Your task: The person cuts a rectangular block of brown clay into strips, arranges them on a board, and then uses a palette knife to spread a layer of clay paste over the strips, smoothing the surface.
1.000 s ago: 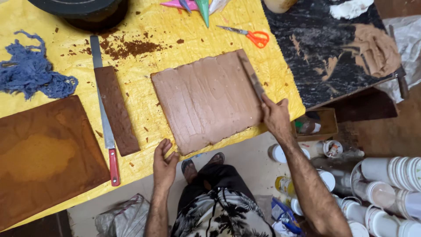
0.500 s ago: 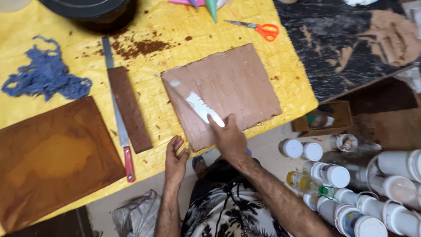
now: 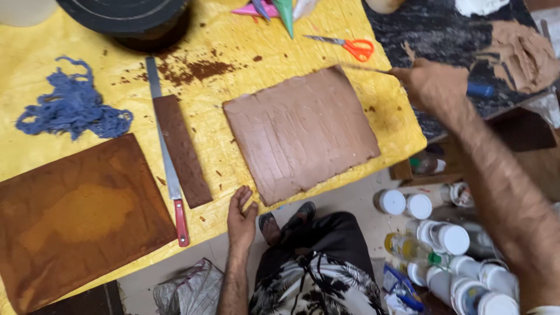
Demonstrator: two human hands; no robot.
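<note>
Overhead view of a person seated at a table covered with a yellow cloth (image 3: 385, 116). A flat rectangular slab of brown clay (image 3: 300, 133) lies on the cloth near the table's front edge, its lower corners close to the drop, its surface marked with faint lengthwise streaks.

The left hand (image 3: 241, 217) rests flat and open at the table edge, fingers spread, just beside the slab's lower left corner and gripping nothing. The right hand (image 3: 433, 86) is raised to the right of the slab's upper right corner, closed around a thin blade-like tool (image 3: 364, 69) with a blue handle end; the tip points toward the slab's top edge but appears just clear of it.

To the left lie a long knife with a red handle (image 3: 169, 169), a narrow strip of clay (image 3: 182, 150) touching it, a tangle of blue yarn (image 3: 73, 111) and a brown board (image 3: 76, 219). Orange-handled scissors (image 3: 350, 46) lie above the slab. White-lidded jars (image 3: 449, 239) stand on the floor to the right.

Risks, as a judgement: with the slab so near the edge and the left hand not pressing on it, a sideways drag of the tool could shift or tear the soft clay, or slide cloth and slab toward the floor. The scattered clay crumbs could press into the surface.
</note>
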